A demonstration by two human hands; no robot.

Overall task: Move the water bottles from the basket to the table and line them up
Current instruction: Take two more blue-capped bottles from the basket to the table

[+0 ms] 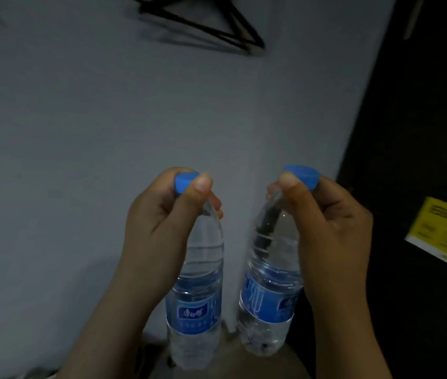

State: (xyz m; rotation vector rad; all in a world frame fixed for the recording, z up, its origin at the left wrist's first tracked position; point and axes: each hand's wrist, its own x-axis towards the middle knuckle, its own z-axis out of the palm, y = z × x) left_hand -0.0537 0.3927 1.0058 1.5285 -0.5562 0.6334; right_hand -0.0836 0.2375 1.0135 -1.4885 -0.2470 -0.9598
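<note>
Two clear water bottles with blue caps and blue labels hang in the air in front of a grey wall. My left hand (162, 231) grips the left bottle (197, 291) by its neck, thumb against the cap. The right bottle (268, 294) is held the same way by my right hand (329, 236), and it tilts slightly to the left at the bottom. The bottles are side by side, a small gap apart. Neither the basket nor the table shows in this view.
A plain grey wall (80, 132) fills the left and centre. Black clothes hangers (216, 31) hang at the top. A dark door or cabinet (421, 132) with a yellow notice (446, 236) stands at the right. A pale rounded surface (230, 362) lies below the bottles.
</note>
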